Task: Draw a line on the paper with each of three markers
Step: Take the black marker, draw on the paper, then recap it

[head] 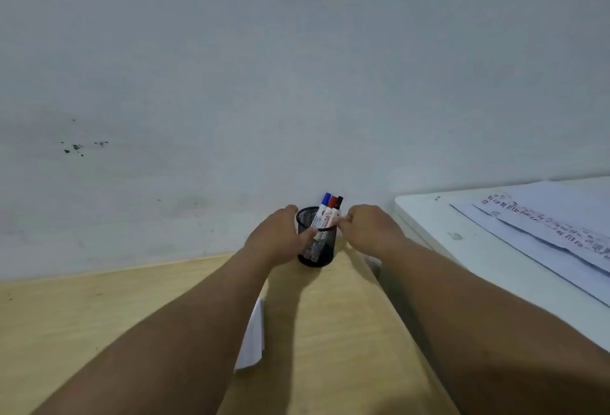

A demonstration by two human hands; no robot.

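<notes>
A black mesh pen cup (321, 249) stands at the far edge of the wooden desk (99, 322), against the wall. Three markers lean in it: blue cap (326, 198), red cap (332, 202), black cap (339, 201). My left hand (280, 233) wraps around the cup's left side. My right hand (369, 226) is at the cup's right rim, its fingertips pinched near the marker barrels; whether they touch a marker is unclear. A white sheet of paper (253, 338) lies on the desk, mostly hidden under my left forearm.
A white table (462, 249) adjoins the desk on the right, carrying printed sheets (554, 233). A pale wall (297, 84) rises directly behind the cup.
</notes>
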